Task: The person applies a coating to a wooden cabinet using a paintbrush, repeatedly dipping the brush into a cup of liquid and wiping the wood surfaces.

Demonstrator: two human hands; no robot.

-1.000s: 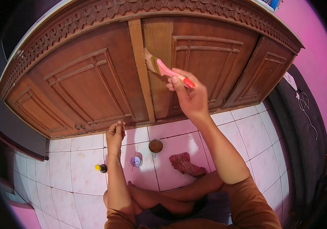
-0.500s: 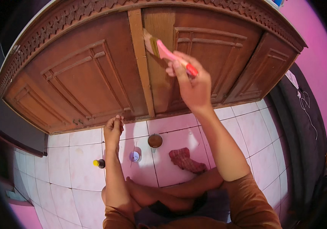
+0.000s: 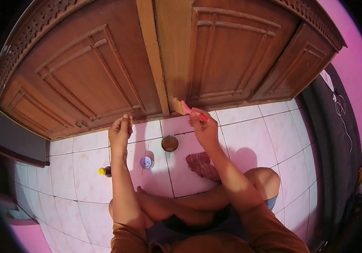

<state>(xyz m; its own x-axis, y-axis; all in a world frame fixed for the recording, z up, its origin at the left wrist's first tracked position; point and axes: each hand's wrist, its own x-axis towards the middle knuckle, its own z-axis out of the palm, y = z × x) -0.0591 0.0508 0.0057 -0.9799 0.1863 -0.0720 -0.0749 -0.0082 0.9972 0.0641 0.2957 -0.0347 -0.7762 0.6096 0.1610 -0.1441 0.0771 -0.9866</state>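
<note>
My right hand (image 3: 206, 130) grips a paintbrush (image 3: 185, 108) with a pink and red handle. Its bristles meet the lower end of a lighter brown strip (image 3: 173, 59) on the wooden cabinet (image 3: 79, 76), close to the floor. Fingers curled and thumb pressed in, my left hand (image 3: 120, 134) hovers before the left door's bottom edge; anything it might hold is hidden. Between the hands, a mug (image 3: 169, 143) of brown liquid stands on the tiles. Left of it is a small whitish container (image 3: 146, 162) with a thin stick across it.
A small dark bottle with a yellow cap (image 3: 104, 171) is beside my left forearm. A reddish crumpled cloth (image 3: 202, 166) lies near my crossed legs. Along the right side runs a dark cushion-like piece (image 3: 333, 147) with a white cable (image 3: 341, 107) on it.
My right hand has brought the brush down the lighter strip, from near its upper part to the bottom. My left hand stays closed at nearly the same place. The view has tilted slightly.
</note>
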